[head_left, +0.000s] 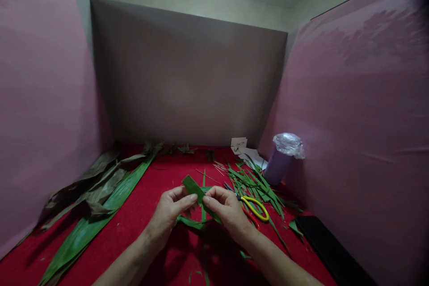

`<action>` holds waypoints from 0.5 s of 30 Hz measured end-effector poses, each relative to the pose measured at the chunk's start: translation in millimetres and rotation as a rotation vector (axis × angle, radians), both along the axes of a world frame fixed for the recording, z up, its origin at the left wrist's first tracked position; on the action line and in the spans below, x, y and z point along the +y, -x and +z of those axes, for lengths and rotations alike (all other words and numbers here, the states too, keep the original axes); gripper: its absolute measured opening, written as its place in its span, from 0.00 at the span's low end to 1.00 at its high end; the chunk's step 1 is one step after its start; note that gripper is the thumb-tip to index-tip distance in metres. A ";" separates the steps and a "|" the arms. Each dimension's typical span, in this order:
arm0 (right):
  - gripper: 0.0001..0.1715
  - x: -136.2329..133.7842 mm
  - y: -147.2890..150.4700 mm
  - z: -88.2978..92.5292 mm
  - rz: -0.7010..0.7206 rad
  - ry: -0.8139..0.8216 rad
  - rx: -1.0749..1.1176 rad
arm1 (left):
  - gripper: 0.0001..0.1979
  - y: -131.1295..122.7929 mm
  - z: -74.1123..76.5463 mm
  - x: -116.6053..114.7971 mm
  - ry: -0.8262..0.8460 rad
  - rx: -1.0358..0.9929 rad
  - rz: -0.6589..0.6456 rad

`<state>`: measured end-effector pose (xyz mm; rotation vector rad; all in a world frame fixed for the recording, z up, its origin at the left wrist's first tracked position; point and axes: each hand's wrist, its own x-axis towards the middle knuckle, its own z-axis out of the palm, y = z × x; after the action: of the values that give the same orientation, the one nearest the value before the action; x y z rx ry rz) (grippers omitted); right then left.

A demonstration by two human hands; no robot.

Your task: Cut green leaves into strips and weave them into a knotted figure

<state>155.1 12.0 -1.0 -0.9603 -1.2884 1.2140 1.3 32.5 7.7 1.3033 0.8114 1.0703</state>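
Item one: a green leaf strip (191, 186), held up over the red cloth (137, 219) between the two hands, its broad end pointed away and to the left. By the left hand (170, 209) it is pinched between thumb and bent fingers, the thumb being laid on its face. By the right hand (229, 212) it is likewise pinched, thumb and forefinger being set close to the left thumb (the two tips nearly meeting). Beneath the hands, more green leaf pieces (190, 222) are seen, partly covered; whether they are joined to the strip cannot be told.

Item two: one pair of scissors (237, 197), one handle yellow, one red, laid just beyond the right hand and partly hidden by it. Beside and behind it, a loose heap of cut leaf strips (250, 184) is spread, with a few thin sticks (219, 166) placed near its far left edge.

At the left side: a long green leaf (100, 223), stretched lengthwise, with dry brown leaves (97, 194) lying alongside and partly over it.

At the right side: a purple cup (278, 167), stood upright and topped with clear plastic (288, 144); white paper (254, 157) and a small marked card (238, 145) are set near it. A flat black object (330, 246) is laid nearer, along the right edge.
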 end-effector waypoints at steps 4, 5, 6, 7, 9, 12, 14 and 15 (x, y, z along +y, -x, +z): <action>0.12 -0.1 0.4 -0.8 0.011 0.007 -0.028 | 0.07 -0.1 -1.1 -0.4 0.018 -0.009 0.023; 0.12 -0.3 0.4 -1.2 0.012 0.013 -0.042 | 0.07 0.0 -1.9 -0.1 0.017 -0.010 0.032; 0.12 -0.5 0.4 -1.4 0.012 0.019 -0.053 | 0.07 0.1 -2.8 0.3 0.016 -0.012 0.039; 0.12 -0.7 0.5 -1.4 0.010 0.021 -0.060 | 0.07 0.2 -3.7 0.8 0.017 -0.013 0.045; 0.11 -0.8 0.5 -1.2 0.004 0.015 -0.072 | 0.08 0.1 -5.2 1.9 0.032 -0.012 0.062; 0.11 -0.4 0.5 -1.2 -0.008 0.010 -0.078 | 0.09 -0.5 -6.2 2.7 0.065 -0.014 0.076; 0.12 -0.1 0.8 -1.7 -0.019 0.015 -0.072 | 0.10 -1.4 -6.7 2.4 0.083 -0.030 0.065; 0.12 -0.1 1.1 -2.1 -0.024 0.018 -0.067 | 0.10 -1.9 -7.3 2.2 0.095 -0.035 0.057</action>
<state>154.1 11.9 -3.1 -1.0346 -1.3172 1.1859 3.2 34.7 0.4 1.1843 0.8671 1.0841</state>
